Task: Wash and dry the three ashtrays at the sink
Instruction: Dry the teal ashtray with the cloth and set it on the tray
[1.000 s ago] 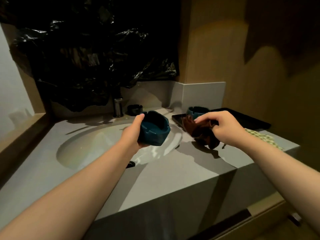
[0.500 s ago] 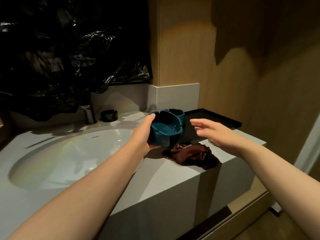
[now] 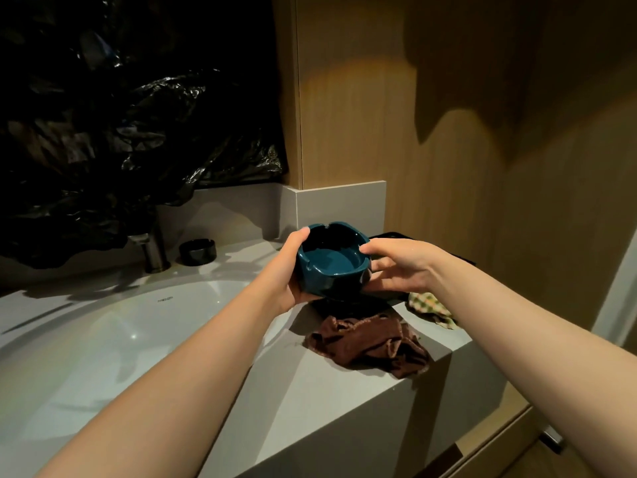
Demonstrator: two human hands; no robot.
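Seen from the head view, the teal ashtray (image 3: pixel 332 267) is held in the air above the right part of the counter (image 3: pixel 327 391), between the basin (image 3: pixel 103 339) and the counter's right edge. The left hand (image 3: pixel 293 277) grips its left wall, thumb hooked over the rim and the rest curled beneath. The right hand (image 3: pixel 403 270) only touches the right wall: its fingers (image 3: pixel 382 286) are nearly straight and the thumb tip rests at the rim, not wrapped round.

The main risk is a drop. The glaze looks glossy and may be wet, and if the left hand lets go before the right has truly closed, the ashtray could slip onto the hard counter and chip, or roll off the right edge.

The brown cloth (image 3: pixel 368 343) lies bunched near the front right corner, with part of it close to the front edge. A careless grab could drag it off. The checked cloth (image 3: pixel 431 308) sits at the right edge.

A black ashtray (image 3: pixel 197 251) stands by the tap (image 3: pixel 153 250) at the back edge. No third ashtray shows here, so one could be missed.
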